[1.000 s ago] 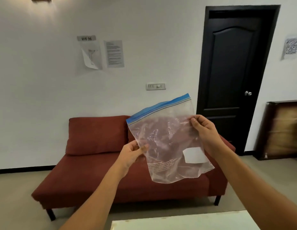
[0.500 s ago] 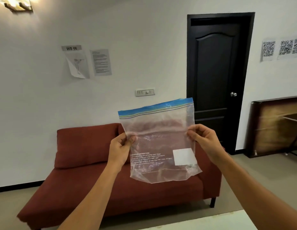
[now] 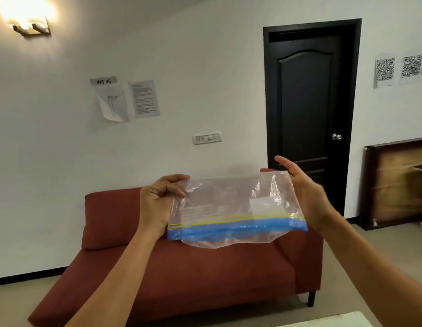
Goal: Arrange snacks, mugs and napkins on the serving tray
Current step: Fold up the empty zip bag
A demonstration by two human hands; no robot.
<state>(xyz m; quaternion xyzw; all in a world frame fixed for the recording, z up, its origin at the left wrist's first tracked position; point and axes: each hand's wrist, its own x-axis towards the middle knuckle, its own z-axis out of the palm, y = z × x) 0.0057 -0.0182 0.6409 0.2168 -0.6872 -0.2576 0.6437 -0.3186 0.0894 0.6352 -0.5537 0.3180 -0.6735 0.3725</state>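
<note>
I hold a clear plastic zip bag [image 3: 228,208] out in front of me at chest height. It looks empty and has a white label patch. Its blue zip strip lies along the lower edge, nearest me. My left hand [image 3: 160,201] pinches the bag's left edge with curled fingers. My right hand [image 3: 304,192] is against the bag's right edge with the fingers stretched out; its grip on the plastic is hard to make out. No tray, mugs, snacks or napkins are in view.
A red sofa [image 3: 193,267] stands against the white wall ahead. A dark door [image 3: 309,109] is at the right, with a wooden panel [image 3: 398,182] leaning beside it. A white table corner [image 3: 335,320] shows at the bottom edge.
The bag has been flipped over: its blue zip edge was on top and now lies at the bottom. My right hand's fingers have spread. The view has tilted upward.
</note>
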